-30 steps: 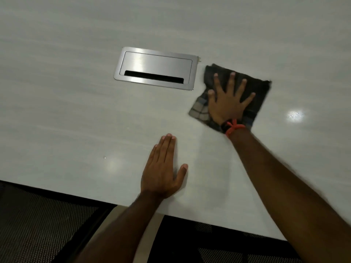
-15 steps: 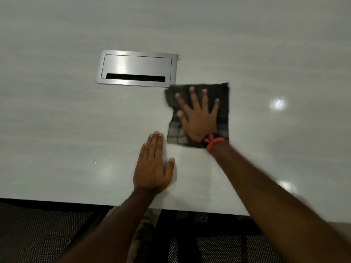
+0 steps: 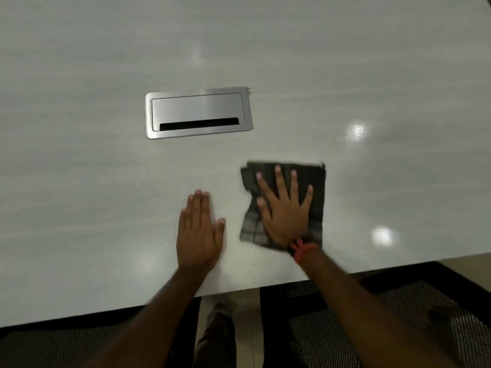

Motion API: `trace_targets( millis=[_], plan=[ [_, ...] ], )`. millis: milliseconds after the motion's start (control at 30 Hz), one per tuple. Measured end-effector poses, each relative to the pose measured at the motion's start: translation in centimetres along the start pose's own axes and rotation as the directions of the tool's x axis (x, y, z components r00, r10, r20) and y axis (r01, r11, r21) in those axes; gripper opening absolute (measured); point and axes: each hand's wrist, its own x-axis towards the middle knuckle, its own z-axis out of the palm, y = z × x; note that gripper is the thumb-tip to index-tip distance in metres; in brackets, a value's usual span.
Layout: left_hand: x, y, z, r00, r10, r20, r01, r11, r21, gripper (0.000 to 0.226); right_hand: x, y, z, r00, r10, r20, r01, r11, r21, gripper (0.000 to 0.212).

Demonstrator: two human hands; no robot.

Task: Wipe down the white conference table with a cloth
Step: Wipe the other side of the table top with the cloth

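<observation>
Across most of our view spreads the wide, glossy white conference bench [image 3: 79, 181], its faint grey grain catching round spots of ceiling light [image 3: 357, 130] on the right. Past its near edge, below us, sit black mesh chairs [image 3: 398, 314]. Set flush into the top is a rectangular brushed-metal cable hatch [image 3: 198, 107] with a dark slot along its near side.

A second ago the dark grey checked cloth [image 3: 317, 205] lay just beside the hatch's right end, and half a second ago just under that corner. Now it lies well clear of the hatch, nearer the bench's near edge and off to the right. We read this as a wiping stroke drawn back toward us, so the strip by the hatch has probably been covered, while most of the bench has yet to be wiped.

The cloth is folded roughly square and lies flat, dark at its far part, paler plaid at its near left corner, rumpled along the left edge and blurred by motion. Our right hand [image 3: 285, 216] presses it down, palm flat, fingers spread. Our left hand [image 3: 199, 232] has stayed flat on the bare bench just beside the cloth, fingers together, thumb out, not touching it. A thin red cord band [image 3: 301, 249] circles the right wrist
</observation>
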Motion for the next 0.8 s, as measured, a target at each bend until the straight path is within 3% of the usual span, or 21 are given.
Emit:
trace_targets(
  millis=[67, 167, 300, 367, 467, 500, 567, 700, 733, 800],
  plan=[
    [-0.2, -0.3, 0.0, 1.000, 0.022, 0.020, -0.023, 1.000, 0.012, 0.067, -4.2, 2.1, 0.3, 0.999, 0.049, -0.004, -0.049, 0.999, 0.006, 0.060],
    [-0.4, 0.0, 0.3, 0.999, 0.036, -0.002, -0.036, 0.999, 0.016, 0.066, -2.5, 5.3, -0.2, 0.970, 0.239, -0.031, -0.238, 0.970, 0.040, 0.061],
    [-0.4, 0.0, 0.4, 0.999, 0.037, -0.009, -0.036, 0.999, 0.035, 0.065, 4.1, 1.7, -0.7, 0.846, 0.531, -0.048, -0.517, 0.840, 0.166, 0.064],
    [-0.3, 0.2, 0.4, 0.999, 0.037, -0.012, -0.036, 0.999, 0.028, 0.066, 2.7, -1.4, -0.2, 0.905, 0.420, -0.059, -0.409, 0.901, 0.147, 0.063],
    [-0.3, 0.1, 0.2, 1.000, 0.026, 0.000, -0.026, 1.000, 0.010, 0.066, -4.9, -1.7, 0.9, 0.991, 0.129, -0.019, -0.128, 0.991, 0.025, 0.062],
    [-0.4, 0.1, 0.2, 1.000, 0.023, 0.005, -0.023, 1.000, 0.014, 0.066, -6.9, -0.2, 1.0, 0.989, 0.145, -0.016, -0.145, 0.989, 0.026, 0.063],
    [-0.3, 0.1, 0.2, 1.000, 0.022, 0.009, -0.022, 0.999, 0.024, 0.067, -7.2, 3.8, 0.5, 0.949, 0.313, -0.047, -0.310, 0.949, 0.060, 0.062],
    [-0.3, 0.2, 0.3, 1.000, 0.015, 0.011, -0.015, 0.999, 0.029, 0.067, 0.4, 7.2, -0.8, 0.779, 0.624, -0.062, -0.605, 0.774, 0.187, 0.063],
    [-0.3, 0.2, 0.3, 1.000, 0.014, 0.012, -0.014, 1.000, 0.026, 0.067, 1.4, 6.1, -0.9, 0.773, 0.632, -0.053, -0.611, 0.765, 0.203, 0.064],
    [-0.2, 0.2, 0.3, 1.000, 0.007, 0.012, -0.007, 1.000, 0.019, 0.067, 0.0, 2.5, 0.0, 0.860, 0.503, -0.089, -0.487, 0.860, 0.153, 0.063]
  ],
)
